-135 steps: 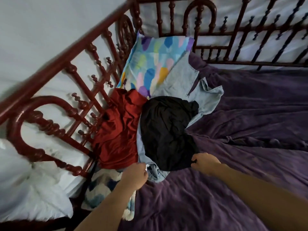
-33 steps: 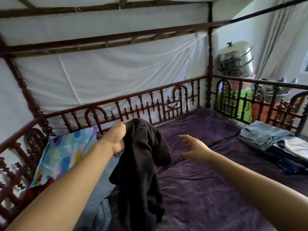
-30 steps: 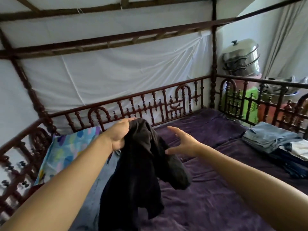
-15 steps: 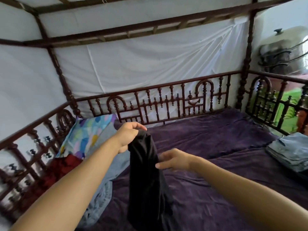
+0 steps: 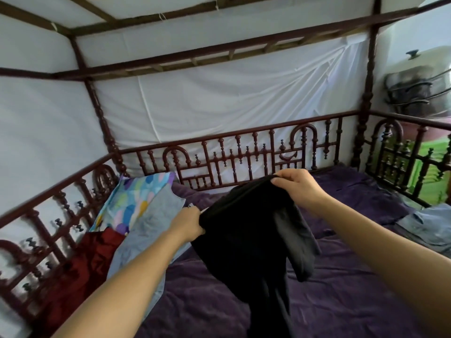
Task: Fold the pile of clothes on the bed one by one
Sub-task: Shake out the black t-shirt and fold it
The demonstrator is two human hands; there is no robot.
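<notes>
Head view, purple bedspread (image 5: 195,301), carved wooden railing (image 5: 244,131)

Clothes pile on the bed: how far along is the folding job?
Looks done: a stack of pale blue denim clothes at the bed's right edge, seemingly folded. In hand: a black fabric garment, held up by its top edge between the left hand and right hand, not yet folded. Left: a dark red garment and a light blue-grey garment lying loose beside the multicoloured pillow.

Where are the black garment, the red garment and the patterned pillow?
black garment (image 5: 244,240), head view, middle of the hanging cloth.
red garment (image 5: 92,259), head view, its crumpled middle.
patterned pillow (image 5: 133,198), head view, its printed face.
</notes>
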